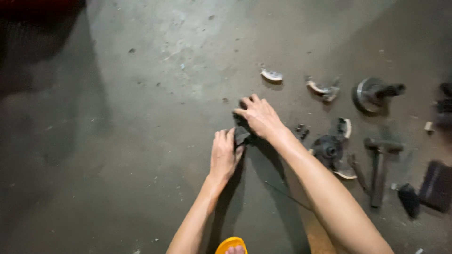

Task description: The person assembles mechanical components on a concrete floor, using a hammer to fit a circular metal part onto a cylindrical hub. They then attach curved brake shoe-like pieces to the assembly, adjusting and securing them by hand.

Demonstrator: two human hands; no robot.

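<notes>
— How are the two hands seen?

— The left hand [224,156] is laid palm down on the grey concrete floor [117,141], its fingertips pressed against a small dark, blackened metal part [242,135]. The right hand [260,116] is spread over the far end of the same part, fingers splayed and bent down onto it. The part is gripped between both hands; how tightly it is clasped cannot be told, since most of it is hidden beneath them.

— Where is that part placed?

— It is set on the floor, roughly at the middle, between the two hands and touched by both.

— What is found just beyond the right hand?

— A small black lump of metal [301,130] is seen near the right wrist. Past it, a round dark hub-like assembly with a pale curved shoe [332,150] is laid, and a long-handled dark hammer [379,162] is rested beside that.

— And farther out?

— Toward the far edge of the floor, a pale curved metal piece [271,75] and a second curved piece [322,88] are laid apart from each other. A grey metal disc with a dark shaft [374,93] is stood to their right. Near the right edge, a black rectangular block [437,186] is seen. At the near edge, the orange toe of a sandal [230,245] is shown.
</notes>
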